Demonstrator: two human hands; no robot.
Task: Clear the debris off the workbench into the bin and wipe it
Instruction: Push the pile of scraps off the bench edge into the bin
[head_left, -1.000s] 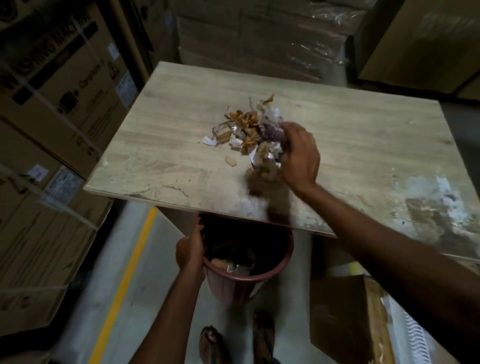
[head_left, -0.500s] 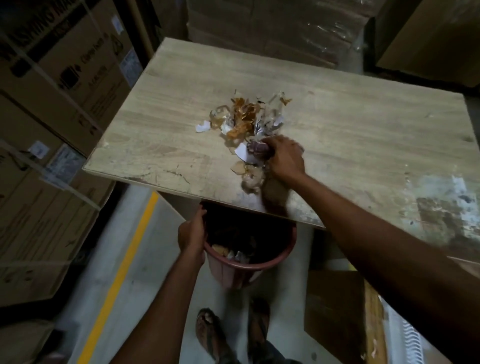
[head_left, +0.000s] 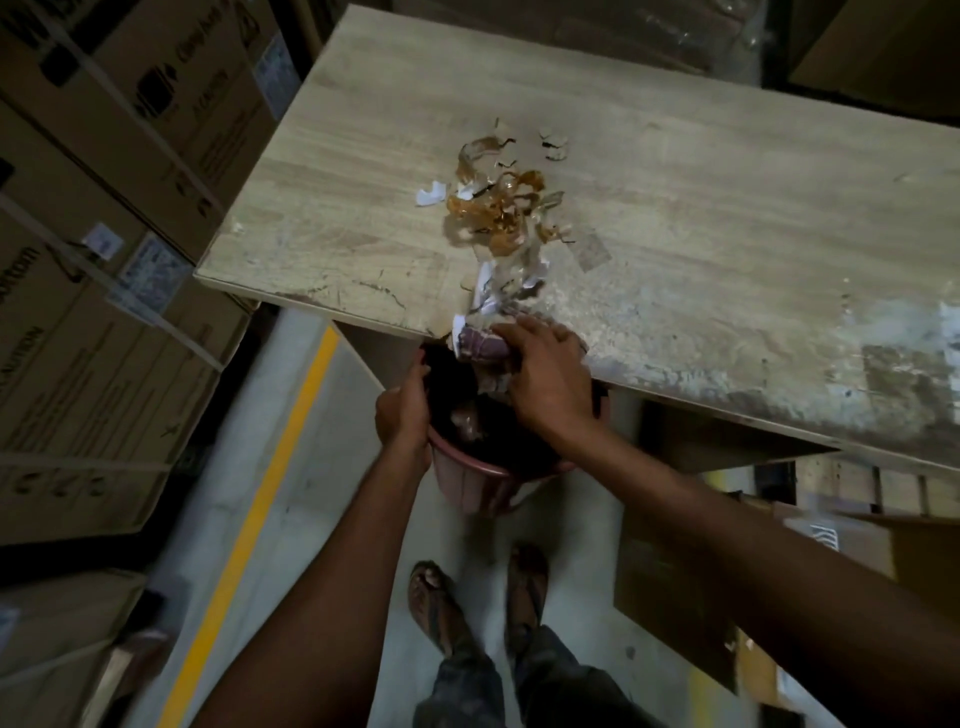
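Note:
A pile of debris (head_left: 498, 208), brown tape curls and white paper scraps, lies mid-left on the pale wooden workbench (head_left: 675, 197), trailing down to its near edge. My right hand (head_left: 545, 384) sits at that edge, closed on a purplish cloth (head_left: 480, 343), with scraps under it above the bin. A pink bin (head_left: 467, 478) hangs just below the bench edge. My left hand (head_left: 402, 410) grips its left rim. Some scraps lie inside the bin.
Stacked cardboard boxes (head_left: 104, 260) stand close on the left. A yellow floor line (head_left: 260, 493) runs beside them. More boxes (head_left: 753, 597) sit under the bench at right. My sandalled feet (head_left: 478, 608) are below the bin. The bench's right end is stained white.
My right hand has dragged the cloth and part of the debris from the pile back to the near edge over the bin. My left hand has kept hold of the bin.

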